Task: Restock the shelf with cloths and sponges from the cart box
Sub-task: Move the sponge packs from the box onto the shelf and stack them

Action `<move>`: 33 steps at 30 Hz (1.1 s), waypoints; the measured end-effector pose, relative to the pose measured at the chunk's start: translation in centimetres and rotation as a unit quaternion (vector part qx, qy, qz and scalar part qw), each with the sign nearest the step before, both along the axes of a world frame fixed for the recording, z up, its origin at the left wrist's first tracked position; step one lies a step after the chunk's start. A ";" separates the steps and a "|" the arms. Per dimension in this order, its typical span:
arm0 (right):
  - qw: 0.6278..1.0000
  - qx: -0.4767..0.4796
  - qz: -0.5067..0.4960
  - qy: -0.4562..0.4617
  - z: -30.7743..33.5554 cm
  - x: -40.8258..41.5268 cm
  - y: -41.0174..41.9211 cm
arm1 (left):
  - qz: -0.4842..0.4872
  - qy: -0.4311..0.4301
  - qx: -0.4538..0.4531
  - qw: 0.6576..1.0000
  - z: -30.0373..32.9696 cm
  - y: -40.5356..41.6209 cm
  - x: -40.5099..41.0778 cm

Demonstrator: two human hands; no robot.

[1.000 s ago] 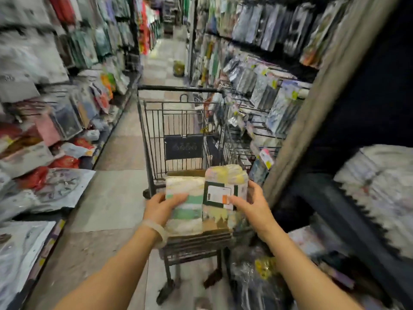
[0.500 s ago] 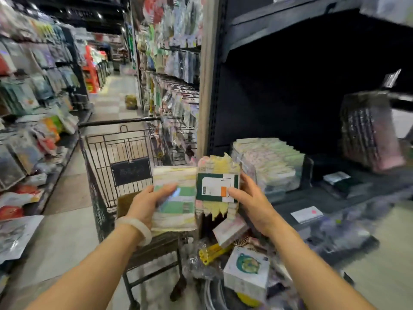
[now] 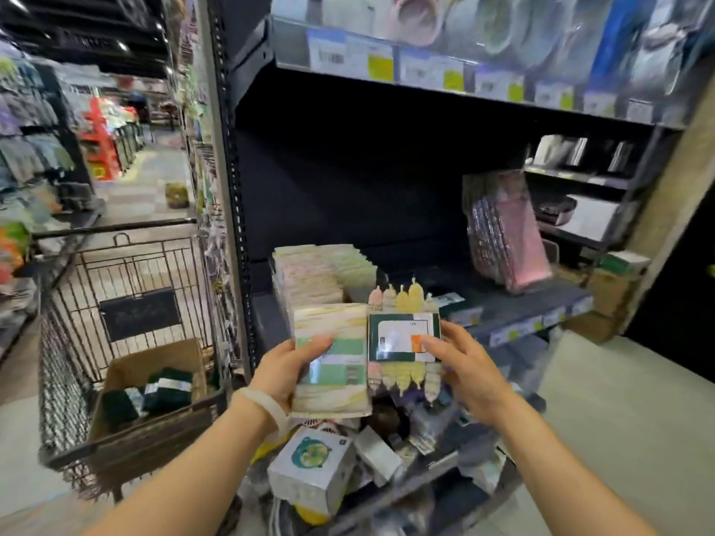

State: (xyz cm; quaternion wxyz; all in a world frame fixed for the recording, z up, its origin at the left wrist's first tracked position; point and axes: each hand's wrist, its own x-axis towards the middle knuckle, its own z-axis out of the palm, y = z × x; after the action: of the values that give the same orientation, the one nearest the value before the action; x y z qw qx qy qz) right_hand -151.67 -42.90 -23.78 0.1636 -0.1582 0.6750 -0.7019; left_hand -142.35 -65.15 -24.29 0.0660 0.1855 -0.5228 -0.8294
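Both hands are loaded. Left hand (image 3: 288,367) grips a flat pack of striped cloths (image 3: 330,359), thumb across the front face and fingers behind. Right hand (image 3: 462,365) pinches a banded bundle of pastel cloths (image 3: 402,338) by its right edge, thumb on the label, fingers partly curled. The two packs sit side by side, touching, in front of the middle shelf (image 3: 522,303).

Step in hand: carrying stock from the cart to the shelf; placement is not yet done. The next move appears to call for bringing both packs forward over the shelf's front edge and setting them down beside like goods.

Layout of the shelf:
- Left end: a row of cloth packs (image 3: 321,272) stands against the upright, just behind the held packs.
- Middle: bare dark deck between that row and a leaning pink pack (image 3: 503,230) toward the right end. This is the widest open room.
- Above: the upper shelf (image 3: 425,71) leaves generous headroom.

Below the hands, the lower tier is heaped with loose boxes, including a white box (image 3: 309,470), so lowering the packs there offers little clearance.

At left, the cart (image 3: 127,272) stands beside the upright. Its cardboard box (image 3: 154,365) holds dark green packs (image 3: 162,392), so more stock remains.
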 end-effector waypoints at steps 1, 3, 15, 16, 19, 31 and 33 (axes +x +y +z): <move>1.000 0.003 0.002 0.003 0.0 -0.4 0.3 | 0.000 0.001 0.000 1.000 0.1 0.3 -0.4; 1.000 0.008 0.007 0.010 0.2 -1.4 0.3 | 0.010 0.005 -0.013 1.000 0.5 0.4 -1.3; 0.993 -0.001 0.036 0.110 7.2 -13.0 -8.1 | 0.120 0.074 -0.012 0.990 5.6 -6.6 -7.8; 0.993 -0.009 0.036 0.111 7.6 -14.1 -8.9 | 0.132 0.078 -0.005 0.988 5.9 -7.2 -8.0; 0.993 -0.049 0.054 0.090 7.4 -16.7 -11.5 | 0.149 0.086 0.015 0.985 6.2 -8.5 -8.0; 0.963 -0.041 0.109 0.244 6.9 -21.3 -19.1 | 0.241 0.091 -0.025 0.966 5.9 -9.7 -8.1; 0.930 0.018 0.084 0.357 7.0 -22.4 -19.4 | 0.261 0.092 -0.034 0.960 6.0 -9.2 -8.1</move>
State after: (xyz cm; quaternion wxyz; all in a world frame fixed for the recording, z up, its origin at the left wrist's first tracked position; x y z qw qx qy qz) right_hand -174.05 -62.31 -16.73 -0.0273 -0.4515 0.6857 -0.5704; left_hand -150.45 -74.40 -18.34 0.3345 0.2359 -0.4757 -0.7785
